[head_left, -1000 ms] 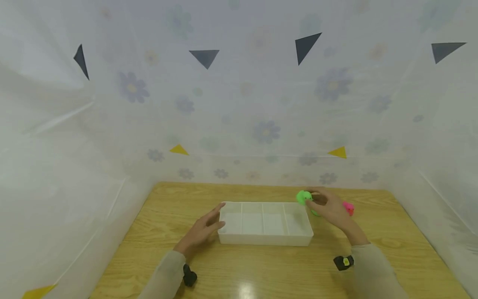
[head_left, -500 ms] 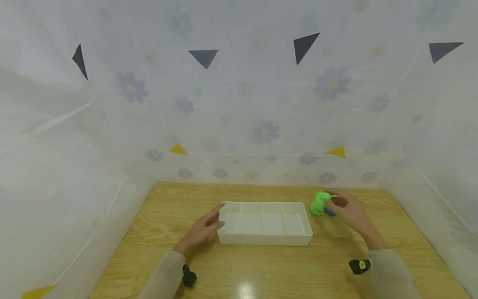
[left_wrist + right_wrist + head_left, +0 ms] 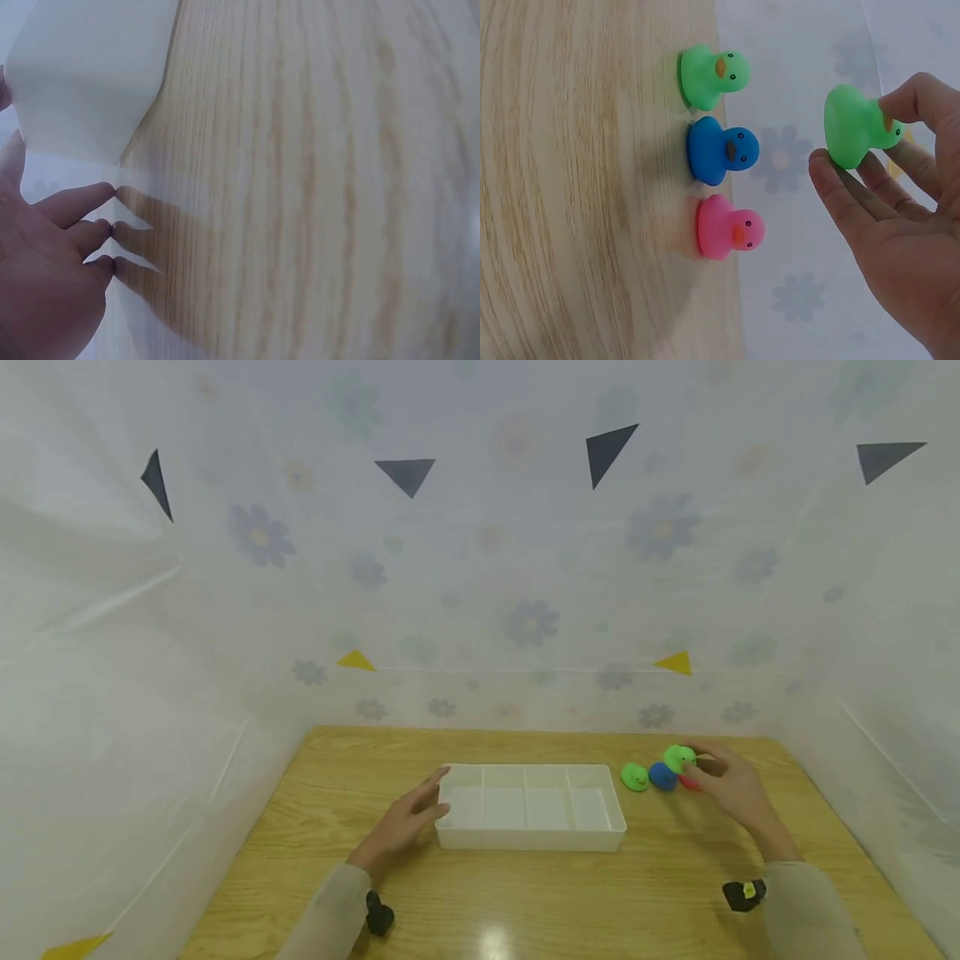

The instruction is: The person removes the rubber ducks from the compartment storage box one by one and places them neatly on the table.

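Note:
My right hand (image 3: 741, 789) pinches a green rubber duck (image 3: 847, 133) between thumb and fingers, holding it above the table. Below it stand three more rubber ducks in a row: another green duck (image 3: 634, 777), a blue duck (image 3: 662, 776) and a pink duck (image 3: 724, 227). In the head view the held duck and my hand partly cover the pink one. My left hand (image 3: 405, 821) touches the left end of a white tray (image 3: 531, 840) with fingertips and thumb. The tray's several compartments hold nothing. Three fingers of that hand reach down to the table in the left wrist view.
The wooden table (image 3: 487, 893) carries the tray at its middle and the ducks right of it. A pale flower-printed sheet (image 3: 480, 643) with dark and yellow triangles rises behind the table. Similar sheeting stands at both sides.
My right hand has moved rightward with the green duck, from beside the tray's back right corner to above the pink duck. The other green duck and blue duck have come into view. My left hand stays put.

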{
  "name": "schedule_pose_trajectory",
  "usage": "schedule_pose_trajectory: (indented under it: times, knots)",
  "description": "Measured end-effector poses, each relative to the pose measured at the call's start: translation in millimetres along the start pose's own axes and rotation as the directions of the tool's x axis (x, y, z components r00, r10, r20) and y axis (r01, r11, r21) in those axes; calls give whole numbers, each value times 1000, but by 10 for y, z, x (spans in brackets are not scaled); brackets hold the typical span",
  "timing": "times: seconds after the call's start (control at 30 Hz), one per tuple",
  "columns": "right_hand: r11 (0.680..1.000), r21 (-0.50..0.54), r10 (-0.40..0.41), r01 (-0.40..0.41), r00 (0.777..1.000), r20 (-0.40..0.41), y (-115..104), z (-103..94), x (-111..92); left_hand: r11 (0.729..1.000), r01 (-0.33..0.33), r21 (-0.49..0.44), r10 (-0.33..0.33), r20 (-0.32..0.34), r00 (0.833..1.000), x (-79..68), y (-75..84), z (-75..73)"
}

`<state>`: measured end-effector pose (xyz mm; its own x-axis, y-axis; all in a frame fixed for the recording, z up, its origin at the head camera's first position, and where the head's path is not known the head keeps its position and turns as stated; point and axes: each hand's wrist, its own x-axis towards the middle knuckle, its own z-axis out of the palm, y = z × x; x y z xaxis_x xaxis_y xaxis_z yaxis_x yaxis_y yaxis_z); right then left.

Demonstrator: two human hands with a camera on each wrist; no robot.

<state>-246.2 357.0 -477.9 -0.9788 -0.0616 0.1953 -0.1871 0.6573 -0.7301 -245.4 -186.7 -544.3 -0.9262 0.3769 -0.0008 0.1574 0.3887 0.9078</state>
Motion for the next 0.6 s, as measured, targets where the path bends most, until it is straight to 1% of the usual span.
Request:
schedule_pose_trajectory:
  times: [0.13, 0.23, 0.33, 0.43, 0.6]
  knots:
    - [999, -42, 29, -30, 1000, -6, 83, -50, 4, 1000, 11, 4, -11, -5, 1000, 4, -4, 3]
    - [996, -82, 44, -45, 999, -8, 175, -86, 10, 1000, 5, 14, -5, -3, 1000, 1, -7, -1]
    - [994, -105, 34, -36, 999, -22, 274, -128, 11, 1000, 7, 12, -7, -2, 1000, -2, -9, -3]
    - [995, -100, 22, -27, 998, -52, 347, -164, 10, 1000, 7, 17, -6, -8, 1000, -1, -2, -1]
    - [995, -98, 11, -17, 998, -69, 447, -211, 18, 999, -2, 36, 3, -13, 1000, 1, 10, -4]
